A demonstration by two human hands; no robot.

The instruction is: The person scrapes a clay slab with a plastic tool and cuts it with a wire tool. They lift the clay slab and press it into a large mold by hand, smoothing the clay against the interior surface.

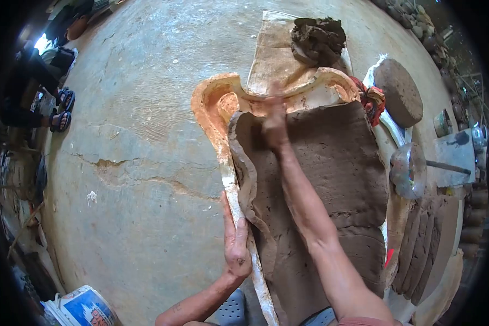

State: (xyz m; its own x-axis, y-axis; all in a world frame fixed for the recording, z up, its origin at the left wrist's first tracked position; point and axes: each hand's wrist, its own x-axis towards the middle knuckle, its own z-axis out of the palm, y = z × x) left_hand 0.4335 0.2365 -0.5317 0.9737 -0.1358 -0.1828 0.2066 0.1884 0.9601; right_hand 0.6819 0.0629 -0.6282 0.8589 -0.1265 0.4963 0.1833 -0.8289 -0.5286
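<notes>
Clay slab (320, 179) in plaster mould (214, 108) on cracked concrete floor (136, 163); left hand (236, 244) flat on rim; right hand (274, 125) blurred, grip unclear

Soft, even daylight fills the scene. The concrete floor (146, 108) looks pale and bright, with almost no hard shadows. One small overexposed patch (41, 42) burns white at the upper left. The fisheye lens bends the edges strongly, and black corners frame the round picture. The right hand (275, 122) is smeared with blur; the middle is otherwise sharp.
</notes>
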